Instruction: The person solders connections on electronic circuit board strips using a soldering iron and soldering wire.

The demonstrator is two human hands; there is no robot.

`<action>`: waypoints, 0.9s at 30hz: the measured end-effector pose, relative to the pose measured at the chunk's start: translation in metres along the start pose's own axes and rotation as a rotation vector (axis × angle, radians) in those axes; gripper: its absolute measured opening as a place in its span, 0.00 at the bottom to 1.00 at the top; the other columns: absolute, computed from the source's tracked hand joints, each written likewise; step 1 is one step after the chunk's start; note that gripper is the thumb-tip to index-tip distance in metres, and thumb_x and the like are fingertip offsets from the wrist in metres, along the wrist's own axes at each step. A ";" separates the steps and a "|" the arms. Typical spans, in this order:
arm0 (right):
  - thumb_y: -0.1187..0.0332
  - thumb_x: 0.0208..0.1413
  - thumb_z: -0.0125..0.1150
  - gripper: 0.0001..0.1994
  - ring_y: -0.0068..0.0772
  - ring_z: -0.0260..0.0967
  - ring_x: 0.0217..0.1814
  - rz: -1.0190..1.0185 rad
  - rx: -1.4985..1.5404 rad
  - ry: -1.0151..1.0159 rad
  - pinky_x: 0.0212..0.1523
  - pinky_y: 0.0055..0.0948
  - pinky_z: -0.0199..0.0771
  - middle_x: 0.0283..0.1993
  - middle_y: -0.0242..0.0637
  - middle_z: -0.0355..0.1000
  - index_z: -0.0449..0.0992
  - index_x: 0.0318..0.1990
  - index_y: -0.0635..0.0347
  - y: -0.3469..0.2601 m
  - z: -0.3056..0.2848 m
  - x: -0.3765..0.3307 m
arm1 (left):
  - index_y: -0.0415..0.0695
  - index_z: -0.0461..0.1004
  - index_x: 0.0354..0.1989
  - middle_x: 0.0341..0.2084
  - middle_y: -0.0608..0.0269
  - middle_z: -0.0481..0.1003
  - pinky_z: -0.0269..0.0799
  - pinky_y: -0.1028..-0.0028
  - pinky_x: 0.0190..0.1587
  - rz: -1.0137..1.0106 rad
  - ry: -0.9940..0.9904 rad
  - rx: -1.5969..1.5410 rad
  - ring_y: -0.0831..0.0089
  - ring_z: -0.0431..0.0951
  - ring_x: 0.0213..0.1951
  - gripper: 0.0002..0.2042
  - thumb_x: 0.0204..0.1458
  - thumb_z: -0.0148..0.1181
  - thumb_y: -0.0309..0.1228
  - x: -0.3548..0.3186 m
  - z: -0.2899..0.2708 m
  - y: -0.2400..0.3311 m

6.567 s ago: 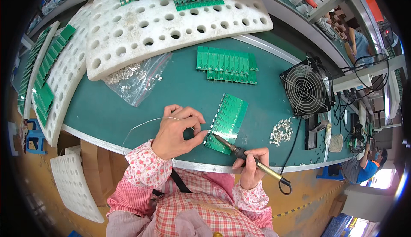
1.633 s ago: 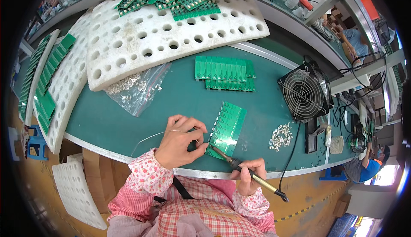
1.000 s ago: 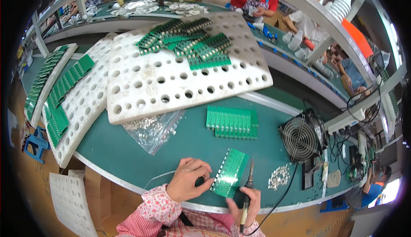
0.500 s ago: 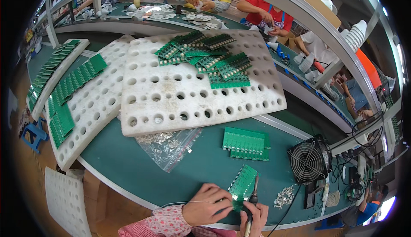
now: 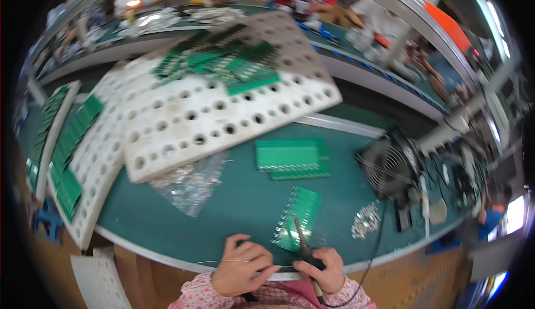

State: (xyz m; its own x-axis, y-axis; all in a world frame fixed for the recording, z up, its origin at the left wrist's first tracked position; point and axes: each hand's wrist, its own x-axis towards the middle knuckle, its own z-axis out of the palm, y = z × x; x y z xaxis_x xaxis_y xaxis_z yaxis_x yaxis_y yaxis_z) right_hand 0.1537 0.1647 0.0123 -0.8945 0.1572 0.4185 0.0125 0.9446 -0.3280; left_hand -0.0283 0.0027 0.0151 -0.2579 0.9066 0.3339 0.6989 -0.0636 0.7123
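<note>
At the table's near edge, my right hand [image 5: 326, 271] grips a soldering iron [image 5: 304, 246] whose tip points away from me over a green circuit board [image 5: 305, 206]. A row of small pale parts lines the board's left edge. My left hand [image 5: 244, 265] is curled to the left of the iron, with a thin solder wire [image 5: 209, 261] running through its fingers. Both hands sit just nearer than the board. Beyond it lies a small stack of green circuit boards [image 5: 287, 154]. Small silvery parts [image 5: 366, 221] are heaped to the right.
A large white foam slab [image 5: 167, 119] with holes carries piled green boards [image 5: 234, 66]. A second foam slab [image 5: 97, 167] stands left of it. A plastic bag [image 5: 192, 189] of small parts lies in front. At right is a black fan [image 5: 385, 167]. Co-workers sit across.
The view has swung, shifting the scene leftward. My hands have drawn back from the board toward the table edge, and the left hand is farther from the board.
</note>
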 end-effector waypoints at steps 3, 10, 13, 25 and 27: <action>0.71 0.31 0.72 0.22 0.38 0.68 0.33 0.078 0.010 0.149 0.30 0.31 0.70 0.35 0.36 0.65 0.82 0.41 0.42 0.005 -0.005 -0.008 | 0.47 0.73 0.22 0.25 0.71 0.74 0.60 0.59 0.53 -0.061 0.058 -0.092 0.72 0.73 0.34 0.07 0.45 0.67 0.29 0.003 0.004 -0.005; 0.83 0.46 0.60 0.14 0.35 0.67 0.29 0.291 -0.308 0.778 0.30 0.33 0.68 0.34 0.42 0.71 0.76 0.41 0.59 0.034 -0.053 -0.083 | 0.40 0.71 0.21 0.25 0.60 0.75 0.63 0.66 0.45 -0.253 0.268 -0.086 0.64 0.72 0.31 0.06 0.45 0.63 0.20 -0.003 0.011 -0.006; 0.82 0.50 0.58 0.10 0.41 0.69 0.32 0.437 -0.411 0.867 0.36 0.34 0.70 0.36 0.44 0.73 0.75 0.41 0.63 0.079 -0.082 -0.077 | 0.39 0.71 0.21 0.25 0.59 0.75 0.64 0.68 0.42 -0.312 0.273 -0.103 0.63 0.72 0.31 0.06 0.45 0.63 0.20 -0.009 0.013 -0.007; 0.80 0.57 0.55 0.07 0.28 0.74 0.28 0.632 -0.020 0.680 0.31 0.25 0.74 0.32 0.42 0.74 0.75 0.42 0.64 0.050 -0.054 -0.072 | 0.40 0.73 0.23 0.24 0.63 0.75 0.62 0.70 0.44 -0.259 0.254 -0.073 0.68 0.75 0.29 0.06 0.47 0.64 0.24 0.004 0.010 -0.009; 0.78 0.57 0.54 0.05 0.26 0.73 0.25 0.568 0.167 0.630 0.27 0.23 0.73 0.29 0.42 0.73 0.73 0.41 0.66 0.028 -0.037 -0.064 | 0.41 0.72 0.22 0.24 0.63 0.75 0.62 0.71 0.44 -0.289 0.244 -0.083 0.69 0.75 0.29 0.07 0.48 0.64 0.24 0.002 0.009 -0.010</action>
State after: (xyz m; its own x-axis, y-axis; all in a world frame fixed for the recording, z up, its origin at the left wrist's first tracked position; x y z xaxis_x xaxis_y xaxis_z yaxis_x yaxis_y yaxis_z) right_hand 0.2277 0.1920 0.0073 -0.3578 0.7698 0.5286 0.2723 0.6275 -0.7295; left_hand -0.0295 0.0086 0.0031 -0.5947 0.7667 0.2419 0.5200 0.1373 0.8430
